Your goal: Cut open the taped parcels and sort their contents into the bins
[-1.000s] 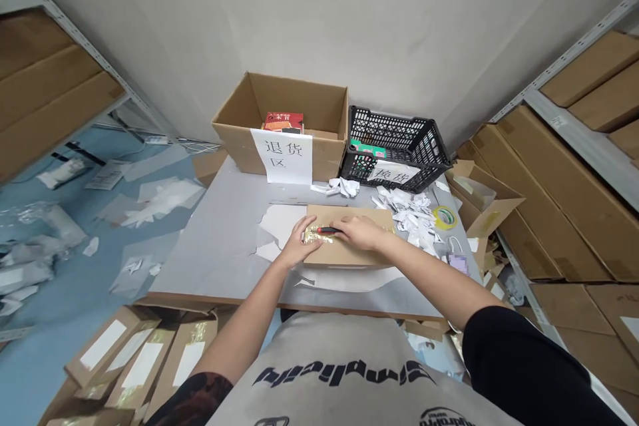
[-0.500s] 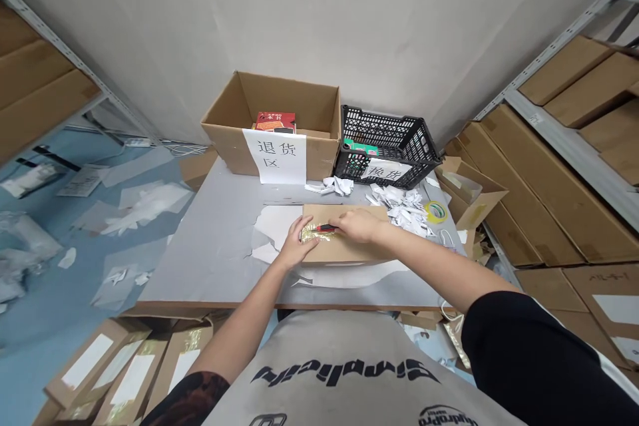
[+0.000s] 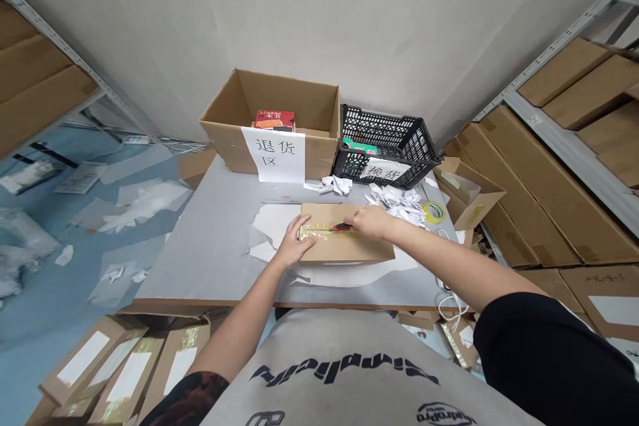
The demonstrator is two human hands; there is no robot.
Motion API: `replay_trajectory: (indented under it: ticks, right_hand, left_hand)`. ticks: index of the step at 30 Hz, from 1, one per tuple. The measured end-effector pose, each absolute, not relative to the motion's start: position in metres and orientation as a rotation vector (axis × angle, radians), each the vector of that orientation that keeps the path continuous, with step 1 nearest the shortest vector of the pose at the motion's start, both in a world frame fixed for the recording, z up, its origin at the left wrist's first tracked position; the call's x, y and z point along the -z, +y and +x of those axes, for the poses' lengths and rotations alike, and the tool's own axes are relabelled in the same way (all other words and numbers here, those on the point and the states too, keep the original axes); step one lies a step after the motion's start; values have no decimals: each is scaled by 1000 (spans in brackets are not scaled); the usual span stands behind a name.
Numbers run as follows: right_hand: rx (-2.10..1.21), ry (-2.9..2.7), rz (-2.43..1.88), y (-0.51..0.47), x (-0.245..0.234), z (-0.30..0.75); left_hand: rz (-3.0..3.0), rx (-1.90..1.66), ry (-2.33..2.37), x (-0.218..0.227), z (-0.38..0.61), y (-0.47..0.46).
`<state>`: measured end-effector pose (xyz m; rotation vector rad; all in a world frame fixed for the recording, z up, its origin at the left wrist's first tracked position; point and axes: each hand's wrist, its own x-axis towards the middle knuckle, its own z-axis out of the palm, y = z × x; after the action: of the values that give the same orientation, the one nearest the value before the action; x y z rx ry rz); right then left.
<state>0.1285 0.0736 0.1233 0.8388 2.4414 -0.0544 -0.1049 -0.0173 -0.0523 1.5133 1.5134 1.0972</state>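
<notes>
A flat brown cardboard box (image 3: 344,248) lies on the grey table (image 3: 214,246) in front of me, with a shiny taped seam along its top. My left hand (image 3: 294,245) lies flat on the box's left end, fingers spread over the tape. My right hand (image 3: 370,221) is closed round a red-handled cutter (image 3: 342,227) whose tip rests on the taped seam near the box's middle.
At the back stand an open cardboard box (image 3: 279,121) with a paper sign and a black plastic crate (image 3: 387,144). Torn white paper scraps (image 3: 394,198) and a yellow tape roll (image 3: 434,211) lie to the right. Shelves of cartons flank both sides; flat parcels (image 3: 114,373) lie below left.
My right hand has drawn the cutter to the right along the taped seam. My left hand stays pressed on the box's left end.
</notes>
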Motion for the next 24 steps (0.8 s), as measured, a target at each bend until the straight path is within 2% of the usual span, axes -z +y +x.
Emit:
replay_trajectory:
  ticks: [10,24]
  right_hand:
    - [46,2317,937,75,-136,165]
    - [21,2314,1075,77,-129,223]
  left_hand:
    - [1556,-1004,1557,44,-107,-18]
    - [1472,-974,1506,34,-107,-17]
